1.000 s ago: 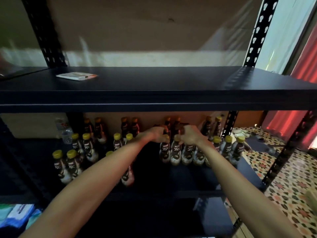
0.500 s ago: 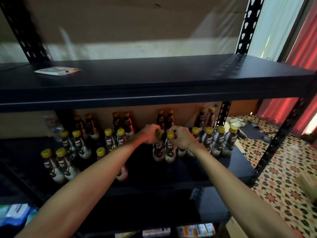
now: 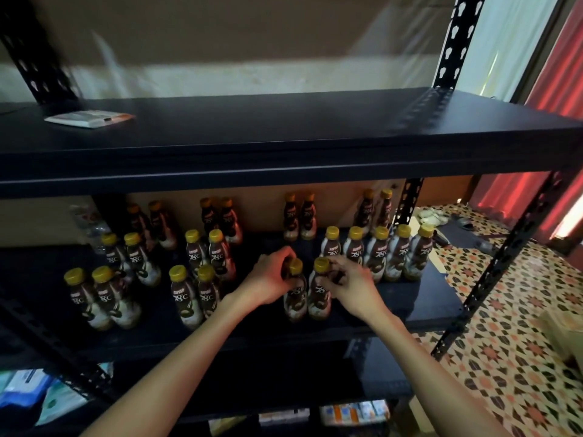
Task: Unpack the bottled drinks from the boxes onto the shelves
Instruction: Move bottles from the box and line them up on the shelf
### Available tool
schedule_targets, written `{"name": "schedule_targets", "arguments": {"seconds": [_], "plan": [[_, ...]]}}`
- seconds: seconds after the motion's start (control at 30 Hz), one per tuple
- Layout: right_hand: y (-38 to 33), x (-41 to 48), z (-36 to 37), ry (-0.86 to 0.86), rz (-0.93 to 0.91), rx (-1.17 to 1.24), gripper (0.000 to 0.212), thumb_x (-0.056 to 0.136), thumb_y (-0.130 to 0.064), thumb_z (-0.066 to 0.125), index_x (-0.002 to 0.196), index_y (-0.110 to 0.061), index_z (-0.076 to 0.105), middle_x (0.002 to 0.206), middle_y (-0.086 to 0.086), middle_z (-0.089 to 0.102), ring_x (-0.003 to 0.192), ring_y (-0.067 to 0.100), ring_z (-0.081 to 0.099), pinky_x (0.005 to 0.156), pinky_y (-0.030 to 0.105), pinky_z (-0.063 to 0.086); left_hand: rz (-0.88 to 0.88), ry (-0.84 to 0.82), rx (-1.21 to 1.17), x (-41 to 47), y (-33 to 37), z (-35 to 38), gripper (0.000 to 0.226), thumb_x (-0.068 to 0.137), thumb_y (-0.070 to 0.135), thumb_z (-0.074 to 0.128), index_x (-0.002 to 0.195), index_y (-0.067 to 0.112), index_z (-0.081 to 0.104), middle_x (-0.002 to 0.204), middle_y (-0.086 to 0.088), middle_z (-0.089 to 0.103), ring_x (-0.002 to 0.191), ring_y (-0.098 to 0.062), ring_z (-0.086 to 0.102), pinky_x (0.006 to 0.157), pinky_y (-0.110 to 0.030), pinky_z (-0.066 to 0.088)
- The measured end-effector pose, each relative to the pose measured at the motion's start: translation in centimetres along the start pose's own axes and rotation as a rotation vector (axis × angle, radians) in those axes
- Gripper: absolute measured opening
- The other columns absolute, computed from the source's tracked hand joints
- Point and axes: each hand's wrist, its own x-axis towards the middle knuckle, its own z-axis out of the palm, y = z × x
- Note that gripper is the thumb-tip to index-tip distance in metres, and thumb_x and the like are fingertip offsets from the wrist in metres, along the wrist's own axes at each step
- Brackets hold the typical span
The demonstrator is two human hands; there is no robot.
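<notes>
Two brown coffee bottles with yellow caps stand side by side on the middle black shelf [image 3: 410, 304]. My left hand [image 3: 271, 279] grips the neck of the left bottle [image 3: 296, 298]. My right hand [image 3: 347, 279] holds the shoulder of the right bottle [image 3: 319, 294]. Both bottles are upright on the shelf. Several more of the same bottles stand in pairs to the left [image 3: 189, 294] and in a row behind on the right [image 3: 378, 250].
The top shelf [image 3: 284, 127] holds a flat white packet [image 3: 88, 118]. A clear water bottle [image 3: 91, 225] stands at the back left. Packets lie on the lower shelf [image 3: 25, 392]. A patterned tile floor [image 3: 520, 342] and a cardboard box [image 3: 564, 329] are to the right.
Both hands have pulled the two bottles forward toward the shelf's front edge, away from the back row. The view has tilted down.
</notes>
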Motion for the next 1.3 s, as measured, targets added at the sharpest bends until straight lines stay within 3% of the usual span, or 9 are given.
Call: {"name": "schedule_targets", "arguments": {"seconds": [0.17,0.33,0.5,0.8,0.97,1.13,1.3], "plan": [[0.3,0.1,-0.1,-0.001,-0.041,-0.021,0.034,0.086,-0.02,0.08,0.119,-0.022,0.069,0.101,-0.013,0.074,0.088,-0.004,0.068,0.076,0.014,0.051,0.012,0.002,-0.002,0.0,0.2,-0.2,0.043,0.076,0.034,0.084,0.104,0.039,0.053,0.104,0.004,0.064,0.095,-0.014,0.063,0.086,-0.039,0.056],[0.3,0.5,-0.6,-0.029,-0.036,-0.053,0.035,0.087,-0.024,0.08,0.119,-0.028,0.067,0.102,-0.015,0.072,0.084,-0.004,0.067,0.073,0.013,0.05,0.028,-0.001,-0.015,0.4,0.4,-0.5,0.046,0.071,0.036,0.086,0.102,0.043,0.053,0.105,0.003,0.064,0.095,-0.015,0.064,0.088,-0.042,0.056],[0.6,0.4,-0.7,-0.009,-0.02,-0.051,0.034,0.086,-0.027,0.081,0.113,-0.039,0.065,0.101,-0.014,0.073,0.082,0.002,0.07,0.078,0.03,0.059,0.031,0.003,-0.017,0.6,0.8,-0.8,0.045,0.07,0.034,0.088,0.102,0.035,0.057,0.103,0.005,0.066,0.096,-0.014,0.064,0.088,-0.04,0.055],[0.8,0.2,-0.3,-0.02,-0.025,0.001,0.034,0.087,-0.031,0.078,0.118,-0.037,0.065,0.106,-0.015,0.072,0.092,0.005,0.069,0.083,0.045,0.059,0.05,-0.015,-0.001,0.4,1.0,-0.9,0.044,0.075,0.031,0.085,0.108,0.028,0.057,0.103,0.005,0.065,0.097,-0.014,0.063,0.086,-0.033,0.053],[-0.8,0.5,-1.5,-0.015,-0.028,-0.062,0.041,0.091,-0.041,0.072,0.129,-0.029,0.06,0.119,-0.014,0.059,0.107,0.006,0.058,0.086,0.015,0.045,0.064,-0.072,-0.016,1.1,2.3,-2.1,0.059,0.077,0.041,0.082,0.128,0.027,0.055,0.116,0.007,0.061,0.103,-0.011,0.061,0.091,-0.029,0.052],[-2.7,3.6,-4.5,0.039,-0.053,-0.182,0.037,0.093,-0.038,0.07,0.127,-0.025,0.064,0.121,-0.007,0.058,0.11,0.013,0.058,0.09,0.024,0.044,0.155,0.012,0.018,4.4,5.5,-3.4,0.046,0.082,0.04,0.078,0.119,0.017,0.065,0.099,0.006,0.065,0.097,-0.015,0.066,0.088,-0.025,0.05],[-2.4,6.6,-6.5,0.024,-0.002,-0.33,0.039,0.094,-0.032,0.07,0.131,-0.023,0.062,0.133,0.002,0.055,0.122,0.016,0.052,0.1,0.025,0.038,0.101,-0.078,0.09,8.3,8.5,-2.3,0.051,0.086,0.048,0.071,0.127,0.018,0.059,0.115,0.0,0.064,0.106,-0.017,0.062,0.089,-0.029,0.049]]}}
